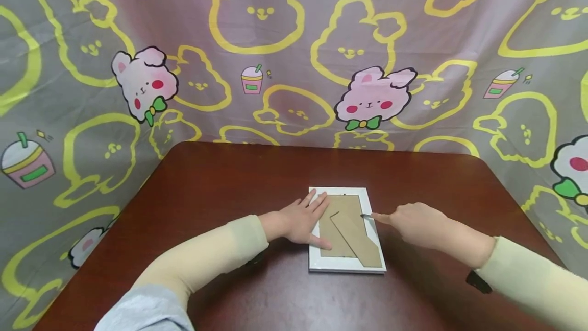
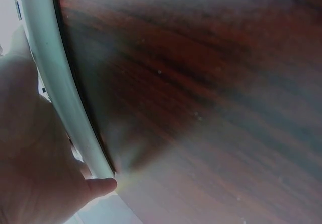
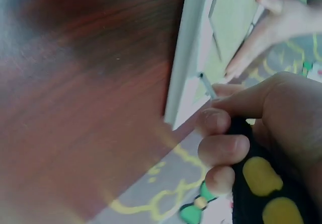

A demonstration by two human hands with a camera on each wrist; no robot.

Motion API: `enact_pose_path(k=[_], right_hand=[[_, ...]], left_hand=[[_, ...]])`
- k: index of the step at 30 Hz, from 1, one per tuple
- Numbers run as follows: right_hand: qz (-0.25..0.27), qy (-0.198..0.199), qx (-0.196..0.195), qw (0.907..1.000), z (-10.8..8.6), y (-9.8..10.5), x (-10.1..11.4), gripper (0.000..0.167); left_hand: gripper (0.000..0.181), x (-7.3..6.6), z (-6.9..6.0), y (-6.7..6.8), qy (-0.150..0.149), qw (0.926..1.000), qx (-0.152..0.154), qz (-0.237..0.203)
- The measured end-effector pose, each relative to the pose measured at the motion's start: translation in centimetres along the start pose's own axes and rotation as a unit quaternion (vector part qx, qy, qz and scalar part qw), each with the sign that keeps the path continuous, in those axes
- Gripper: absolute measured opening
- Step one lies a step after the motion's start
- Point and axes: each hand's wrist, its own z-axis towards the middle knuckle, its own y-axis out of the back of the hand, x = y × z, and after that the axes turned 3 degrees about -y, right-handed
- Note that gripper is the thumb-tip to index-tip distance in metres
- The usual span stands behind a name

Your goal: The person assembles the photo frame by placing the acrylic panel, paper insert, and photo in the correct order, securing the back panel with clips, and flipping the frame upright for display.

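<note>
The white picture frame [image 1: 331,263] lies low and right of centre in the head view, its long axis running up the glossy wood-grain surface [image 1: 248,178], flat brown backing board [image 1: 346,203] uppermost. The left hand [image 1: 300,220] is nearer, fingers spread on the frame's left side, grasping nothing; just off its right edge, the fingers of the right hand [image 1: 415,223] grip a slim metal tool [image 3: 208,86] pointing left over the border.

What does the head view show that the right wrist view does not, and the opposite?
Only the head view shows the whole outline of the white rectangular picture frame, and the cream fabric right sleeve. Only the right wrist view shows the black handle with yellow ovals in the right hand. Both show that hand, the left hand, the brown backing board, the thin grey tool tip and the dark red-brown table.
</note>
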Motion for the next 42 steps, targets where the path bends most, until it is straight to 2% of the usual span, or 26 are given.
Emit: enact_pose_path(k=[3,8,18,24,27,34,42], right_hand=[[0.015,-0.003,-0.02,0.9997,-0.2,-1.1,-0.8,0.06],[0.017,-0.001,-0.086,0.9962,0.6,-2.4,-1.9,0.064],[0.079,-0.024,-0.107,0.9908,3.2,-3.4,-3.2,0.058],[0.098,-0.042,-0.094,0.9898,4.5,-3.8,-3.4,0.054],[0.115,-0.051,-0.075,0.9893,5.0,-3.8,-3.4,0.052],[0.147,-0.043,-0.052,0.9869,5.9,-3.9,-3.7,0.05],[0.171,-0.056,0.01,0.9835,5.8,-3.6,-3.6,0.047]], left_hand=[[0.113,-0.1,0.0,-0.2,-0.002,1.0,-0.001,-0.002],[0.113,-0.1,0.1,-0.3,0.001,1.0,-0.003,0.008],[0.113,0.1,0.1,-0.2,0.005,1.0,0.001,0.002],[0.113,0.1,0.1,-0.3,0.008,1.0,0.004,0.001],[0.113,0.1,0.2,-0.3,0.009,1.0,0.003,0.003],[0.114,0.1,0.2,-0.2,0.011,0.9999,0.006,-0.001],[0.114,0.0,0.2,-0.3,0.013,0.9999,0.007,-0.007]])
